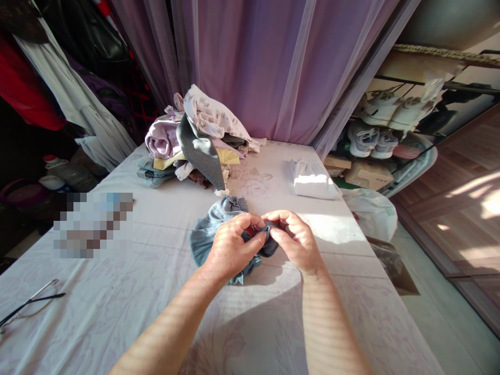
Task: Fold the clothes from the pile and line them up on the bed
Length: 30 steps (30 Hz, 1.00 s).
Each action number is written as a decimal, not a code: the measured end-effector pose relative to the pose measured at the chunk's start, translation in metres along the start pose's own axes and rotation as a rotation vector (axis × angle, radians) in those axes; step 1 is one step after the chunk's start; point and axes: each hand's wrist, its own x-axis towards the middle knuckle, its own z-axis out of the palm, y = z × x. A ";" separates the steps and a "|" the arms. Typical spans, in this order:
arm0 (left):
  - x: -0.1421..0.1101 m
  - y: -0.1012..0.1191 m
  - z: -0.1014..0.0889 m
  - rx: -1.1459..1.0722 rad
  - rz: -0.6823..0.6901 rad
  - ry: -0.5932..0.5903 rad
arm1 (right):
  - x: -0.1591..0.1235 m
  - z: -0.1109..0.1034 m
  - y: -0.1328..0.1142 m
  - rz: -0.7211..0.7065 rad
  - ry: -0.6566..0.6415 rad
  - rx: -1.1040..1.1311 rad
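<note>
- In the head view, a crumpled blue-grey cloth garment (205, 229) lies on the near-middle of the pale, floral-patterned tabletop (156, 297), under and between the two hands.
- Its left part spreads in soft, faded blue folds; a gathered, ribbed-looking edge shows at the top, and a ragged-looking, frilly bit pokes out below.
- The part toward the right is darker, bunched and partly hidden by the fingers.
- The left hand (233, 244) pinches a small fold of it between thumb and fingers.
- The right hand (296, 240) pinches the cloth just beside, the thumbs close together.
- Beyond lies a heaped pile of mixed clothes (199, 143); to its right, a neatly folded white garment (314, 182).
</note>
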 end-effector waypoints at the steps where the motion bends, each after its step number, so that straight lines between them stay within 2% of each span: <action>1: 0.000 0.000 0.000 -0.001 -0.002 -0.003 | 0.000 0.000 -0.001 0.004 0.002 -0.023; 14: -0.001 -0.002 0.000 0.005 0.032 -0.014 | 0.001 -0.003 -0.006 0.022 0.012 -0.127; 18: -0.001 -0.002 -0.003 0.000 0.011 -0.062 | 0.002 -0.002 -0.007 0.003 0.074 -0.073; 24: 0.000 -0.004 -0.004 0.096 0.077 -0.153 | 0.002 -0.006 0.000 -0.008 0.193 0.021; 30: 0.001 -0.011 0.001 0.242 0.124 -0.128 | 0.001 -0.008 0.005 -0.025 0.217 0.152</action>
